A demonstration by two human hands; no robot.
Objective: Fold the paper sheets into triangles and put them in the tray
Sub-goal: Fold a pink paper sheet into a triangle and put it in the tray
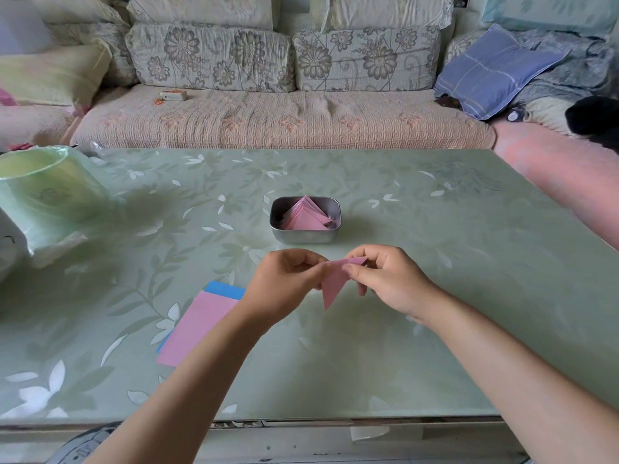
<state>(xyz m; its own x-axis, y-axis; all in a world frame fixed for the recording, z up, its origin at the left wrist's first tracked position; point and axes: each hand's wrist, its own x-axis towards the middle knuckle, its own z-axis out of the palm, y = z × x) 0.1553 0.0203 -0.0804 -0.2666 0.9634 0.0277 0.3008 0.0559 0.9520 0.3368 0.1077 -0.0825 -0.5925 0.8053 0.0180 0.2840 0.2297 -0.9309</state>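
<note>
A pink paper sheet (336, 282), folded into a pointed triangle, hangs above the green table with its tip down. My left hand (284, 283) pinches its left upper edge. My right hand (388, 279) pinches its right upper corner. Beyond my hands stands a small metal tray (305, 236) holding several folded pink triangles (306, 214). A flat stack of pink sheets (197, 328) on a blue sheet (225, 290) lies on the table to the left, partly hidden by my left forearm.
The table (435, 262) has a green floral cover. A green plastic bag over a round container (50, 192) stands at the far left. A sofa (284, 118) with cushions runs along the far edge; a pink seat (562, 172) is on the right.
</note>
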